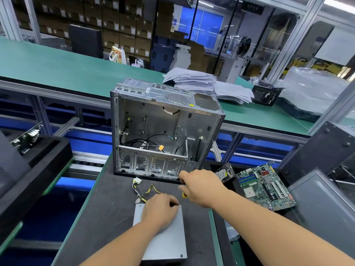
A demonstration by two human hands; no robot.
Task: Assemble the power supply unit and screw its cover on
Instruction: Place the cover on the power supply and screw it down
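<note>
At the dark bench [107, 217], my left hand [160, 210] pinched the screwdriver's tip at the far corner of the grey power supply unit [167, 240], while my right hand [201, 187] gripped the screwdriver [184, 196] by its handle, just before the open computer case [163, 129].

power supply unit [169, 240]: grey metal box, lying flat on dark tabletop [107, 217], cover on top | cable bundle [143, 191]: yellow-black wires, white connectors, trailing from its far edge | screwdriver [182, 197]: yellow-black handle, tip at far right corner
</note>
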